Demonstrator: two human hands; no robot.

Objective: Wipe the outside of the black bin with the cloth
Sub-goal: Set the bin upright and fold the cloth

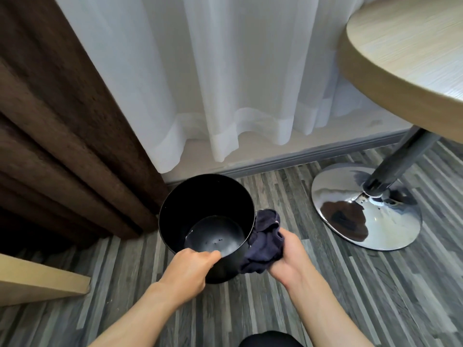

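A round black bin [190, 204] stands on the striped grey floor, open top tilted slightly toward me, with a few specks on its inner bottom. My left hand [193, 269] grips the bin's near rim, fingers curled over the edge. My right hand [288, 259] is closed on a crumpled dark blue cloth [263, 244], which is pressed against the bin's right outer wall. The lower left outside of the bin is hidden from view.
A brown curtain [62, 146] hangs at the left, touching the bin's far side; a sheer white curtain [225, 83] hangs behind. A round wooden table [406, 58] stands on a chrome base [363, 209] to the right. A pale wooden furniture edge [37, 281] sits low left.
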